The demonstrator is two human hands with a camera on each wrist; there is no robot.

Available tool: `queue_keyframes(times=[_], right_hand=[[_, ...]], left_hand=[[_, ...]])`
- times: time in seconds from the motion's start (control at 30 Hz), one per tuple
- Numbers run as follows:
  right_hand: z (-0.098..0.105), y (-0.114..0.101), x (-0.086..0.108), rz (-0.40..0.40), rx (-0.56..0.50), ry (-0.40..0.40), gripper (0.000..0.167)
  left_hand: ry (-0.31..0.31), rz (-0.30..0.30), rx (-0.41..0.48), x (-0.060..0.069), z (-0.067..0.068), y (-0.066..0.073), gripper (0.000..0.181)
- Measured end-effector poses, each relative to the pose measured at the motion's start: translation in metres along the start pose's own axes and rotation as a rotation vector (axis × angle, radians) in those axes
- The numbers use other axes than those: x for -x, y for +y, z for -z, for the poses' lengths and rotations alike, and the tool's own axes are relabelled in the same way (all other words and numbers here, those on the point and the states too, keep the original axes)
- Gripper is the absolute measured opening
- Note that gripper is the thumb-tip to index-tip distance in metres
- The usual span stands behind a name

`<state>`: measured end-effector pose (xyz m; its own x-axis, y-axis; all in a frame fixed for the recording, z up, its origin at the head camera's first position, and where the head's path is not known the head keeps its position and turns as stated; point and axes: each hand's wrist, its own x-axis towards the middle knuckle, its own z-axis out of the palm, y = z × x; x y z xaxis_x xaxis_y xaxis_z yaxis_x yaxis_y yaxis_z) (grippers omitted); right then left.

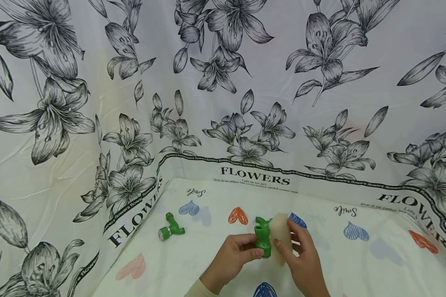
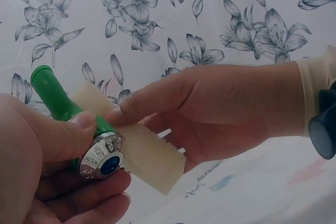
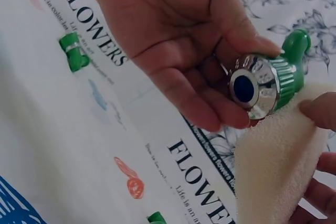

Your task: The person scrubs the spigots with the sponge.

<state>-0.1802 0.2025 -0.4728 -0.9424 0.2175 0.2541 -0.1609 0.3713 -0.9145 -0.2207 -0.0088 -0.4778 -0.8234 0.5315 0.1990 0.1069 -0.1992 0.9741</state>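
Note:
In my left hand I hold a green plastic tap, fingers and thumb gripping it near its knob. The tap's silver knob has a dark blue centre and faces the left wrist camera. My right hand holds a pale beige sponge between thumb and fingers. The sponge is against or just beside the tap's green body; in the right wrist view the sponge overlaps the knob's lower edge. Part of the sponge is hidden by the tap in the left wrist view.
A second green tap with a silver-ended knob lies on the white cloth to the left. Printed hearts and words mark the cloth. A flower-patterned curtain hangs behind and to the left. A green piece shows at the right wrist view's bottom edge.

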Motion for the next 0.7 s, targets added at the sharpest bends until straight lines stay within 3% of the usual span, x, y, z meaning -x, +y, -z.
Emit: queue_keyframes(times=[0.27, 0.47, 0.7], right_hand=[[0.0, -0.008, 0.004, 0.031, 0.001, -0.052, 0.063], [-0.008, -0.016, 0.013, 0.102, 0.019, -0.153, 0.063], [-0.013, -0.016, 0.016, 0.189, 0.045, -0.136, 0.069]], left_hand=[[0.01, 0.01, 0.027, 0.0, 0.001, -0.001, 0.033], [0.111, 0.042, 0.012, 0.001, 0.004, -0.004, 0.033], [0.203, 0.083, 0.009, -0.001, 0.003, 0.0, 0.037]])
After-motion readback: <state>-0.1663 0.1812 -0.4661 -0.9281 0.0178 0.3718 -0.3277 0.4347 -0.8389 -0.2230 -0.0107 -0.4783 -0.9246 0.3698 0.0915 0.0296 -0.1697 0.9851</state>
